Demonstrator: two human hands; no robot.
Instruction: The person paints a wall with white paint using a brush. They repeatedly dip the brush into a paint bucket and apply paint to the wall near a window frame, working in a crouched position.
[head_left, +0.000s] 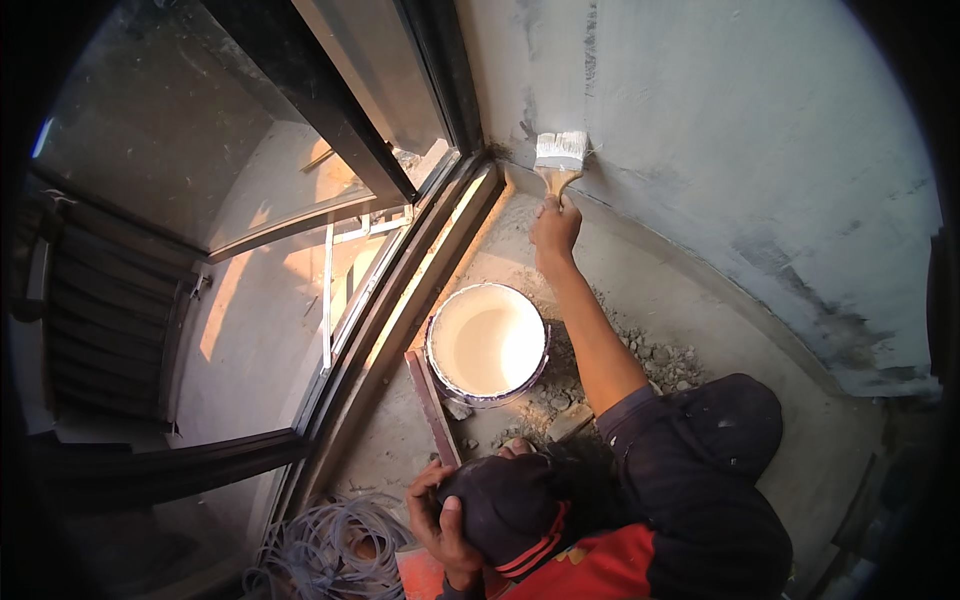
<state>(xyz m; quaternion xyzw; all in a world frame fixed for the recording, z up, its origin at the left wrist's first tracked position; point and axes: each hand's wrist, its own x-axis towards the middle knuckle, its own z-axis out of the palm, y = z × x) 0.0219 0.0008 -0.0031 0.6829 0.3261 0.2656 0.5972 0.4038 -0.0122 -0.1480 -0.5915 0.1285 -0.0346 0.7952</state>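
Observation:
My right hand (556, 229) grips the wooden handle of a wide flat paintbrush (561, 154). White paint coats its bristles, which are against the lower part of the wall (720, 127), close to the corner by the door frame. On my bent knee (510, 502), in dark trousers with red stripes, rests my left hand (448, 525), its thumb apart from the fingers and no tool in it. Between the knee and the wall stands a paint bucket (486, 343) with whitish liquid inside, lit brightly on one side.
Broken rubble (664, 356) lies on the floor right of the bucket. A reddish-brown strip (433, 409) leans or lies at its left; which, I cannot tell. A dark-framed glass door (315, 97) and its raised sill (420, 300) run along the left. Coiled hose or cable (330, 551) sits at lower left.

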